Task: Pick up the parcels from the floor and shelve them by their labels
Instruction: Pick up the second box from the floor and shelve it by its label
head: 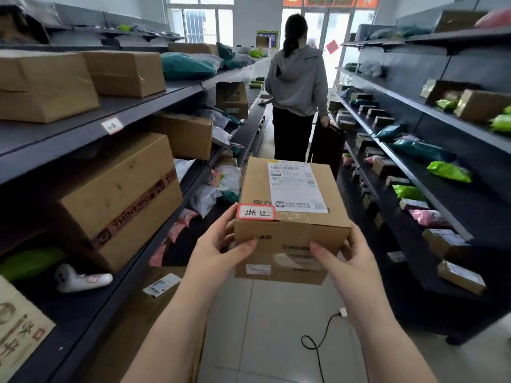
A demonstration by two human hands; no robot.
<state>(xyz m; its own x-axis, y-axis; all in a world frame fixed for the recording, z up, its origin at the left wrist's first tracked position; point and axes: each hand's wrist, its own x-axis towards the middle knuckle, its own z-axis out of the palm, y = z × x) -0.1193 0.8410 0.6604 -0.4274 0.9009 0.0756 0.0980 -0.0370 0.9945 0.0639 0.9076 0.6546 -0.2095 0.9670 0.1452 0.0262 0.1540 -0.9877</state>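
From the head camera, a cardboard parcel (pixel 290 217) was held up in the aisle between two shelf racks. The left hand (pixel 218 247) and right hand (pixel 345 255) gripped its near corners, fingers (pixel 318 248) curled around it. A red-bordered handwritten sticker (pixel 256 212) sat on its top edge.

Person in grey hoodie (pixel 297 78) ahead, black cable (pixel 320 341) on tiled floor (pixel 276 313)
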